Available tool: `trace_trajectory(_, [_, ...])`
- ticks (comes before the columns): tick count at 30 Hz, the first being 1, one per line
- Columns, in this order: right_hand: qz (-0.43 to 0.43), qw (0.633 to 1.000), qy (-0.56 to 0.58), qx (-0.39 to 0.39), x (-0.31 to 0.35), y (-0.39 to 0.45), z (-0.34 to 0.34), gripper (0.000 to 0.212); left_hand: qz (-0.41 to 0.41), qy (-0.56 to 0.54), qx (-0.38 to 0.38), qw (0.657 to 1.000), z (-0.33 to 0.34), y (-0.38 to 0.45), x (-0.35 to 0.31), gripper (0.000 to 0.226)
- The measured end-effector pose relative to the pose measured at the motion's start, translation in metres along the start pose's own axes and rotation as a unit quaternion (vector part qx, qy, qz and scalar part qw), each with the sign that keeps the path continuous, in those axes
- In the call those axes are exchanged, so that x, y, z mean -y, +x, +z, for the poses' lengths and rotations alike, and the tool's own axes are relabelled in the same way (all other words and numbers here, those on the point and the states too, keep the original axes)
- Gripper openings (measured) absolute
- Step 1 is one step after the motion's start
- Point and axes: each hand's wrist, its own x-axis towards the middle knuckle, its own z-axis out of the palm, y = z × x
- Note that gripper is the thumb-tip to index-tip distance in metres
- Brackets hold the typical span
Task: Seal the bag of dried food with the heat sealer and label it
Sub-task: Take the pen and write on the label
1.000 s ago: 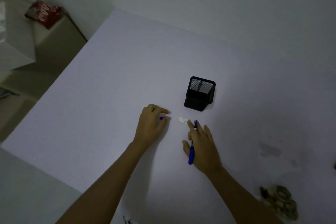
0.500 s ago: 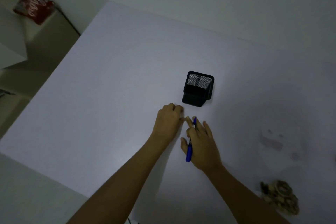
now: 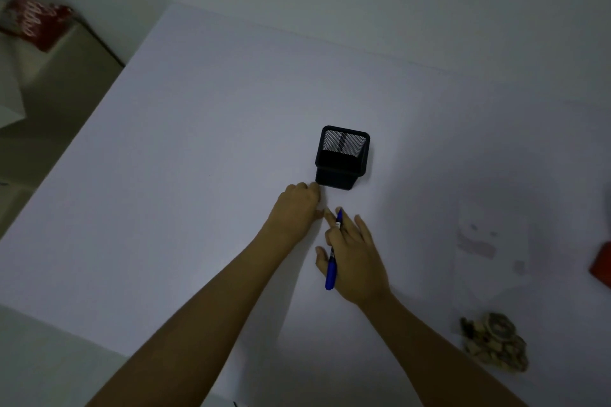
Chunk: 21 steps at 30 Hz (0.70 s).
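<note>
On the white table (image 3: pixel 198 158), labelling looks under way: the right hand (image 3: pixel 355 261) grips a blue pen (image 3: pixel 331 269), the left hand (image 3: pixel 296 208) lies curled beside it, its hold unclear; no sealer shows.

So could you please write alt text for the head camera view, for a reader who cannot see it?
Dim view down onto a pale table: the right hand holds a blue marker, tip pointing away, beside the left hand, whose curled fingers rest on the surface. A black mesh pen holder stands just beyond the hands, and a clear bag of dried food lies at the lower right.
</note>
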Motion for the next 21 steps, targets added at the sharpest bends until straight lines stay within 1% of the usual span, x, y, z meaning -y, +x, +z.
trace_trajectory(3, [0.001, 1.000, 0.004, -0.001, 0.002, 0.000, -0.002, 0.023, -0.024, -0.001, 0.032, 0.999, -0.004, 0.003, 0.001, 0.030])
trace_trajectory(7, [0.007, 1.000, -0.001, 0.009, 0.002, 0.001, -0.003, 0.026, 0.004, 0.028, 0.010, 1.000, -0.006, 0.003, -0.004, 0.032])
trace_trajectory(10, [0.010, 1.000, -0.002, 0.012, 0.002, 0.000, -0.003, 0.031, 0.008, 0.032, 0.013, 0.999, -0.003, 0.003, -0.006, 0.028])
trace_trajectory(11, [0.009, 1.000, -0.002, 0.013, 0.002, 0.000, -0.003, 0.032, 0.005, 0.025, 0.022, 0.999, -0.003, 0.003, -0.007, 0.026])
trace_trajectory(14, [0.009, 1.000, -0.003, 0.004, 0.002, -0.001, -0.002, 0.032, -0.010, -0.016, 0.057, 0.998, -0.005, 0.003, -0.011, 0.032])
trace_trajectory(15, [0.009, 1.000, -0.003, 0.001, 0.002, -0.001, -0.002, 0.031, -0.017, -0.031, 0.061, 0.997, -0.007, 0.003, -0.011, 0.031])
trace_trajectory(21, [0.001, 1.000, 0.002, 0.011, 0.005, 0.000, -0.006, 0.025, -0.044, -0.090, 0.029, 0.995, -0.016, 0.003, -0.006, 0.018])
